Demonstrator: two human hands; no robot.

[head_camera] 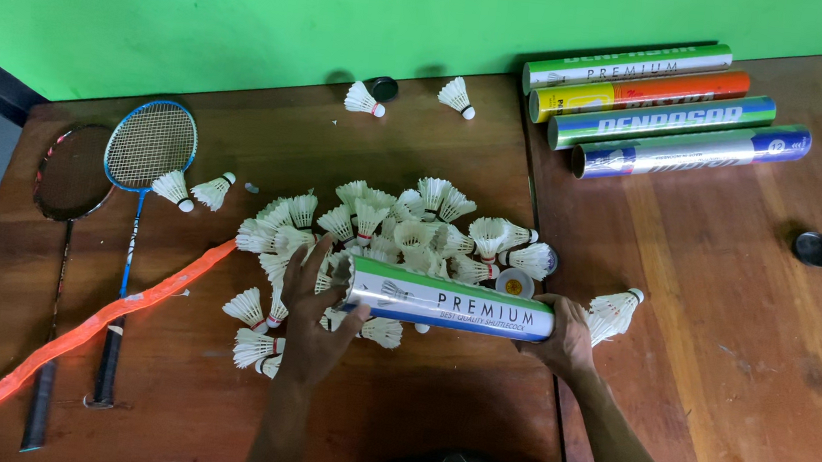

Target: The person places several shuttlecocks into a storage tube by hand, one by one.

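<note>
**Ana:** Head view puts the shuttlecock tube level across the near edge of the table, lifted just above the heap of shuttlecocks. How does the person hold it?

**Ben:** The right hand cups the closed end, fingers curled around the base. The left hand sits at the open mouth, fingers spread over the rim, thumb under the tube; whether a shuttlecock sits between those fingers, he cannot tell.

**Ana:** And how would it handle?

**Ben:** His judgement: a light cardboard cylinder with a glossy skin, stiff along its length but easy to dent if squeezed at the middle. The ends are the firmest places to take hold, which is where both hands are. The feathered shuttlecocks look very light and fragile, best taken by the cork and not by the skirt.

**Ana:** Counts?

**Ben:** One tube in hand, four more tubes lying side by side at the far right. Two rackets lie at the left, one blue-framed, one dark. Two black caps: one on the right table, one by the wall. One orange strip runs across the near left corner. Loose shuttlecocks apart from the heap: two by the wall, two on the blue racket's head, one beside the right hand. The heap itself holds several dozen, too overlapped to count exactly
</note>
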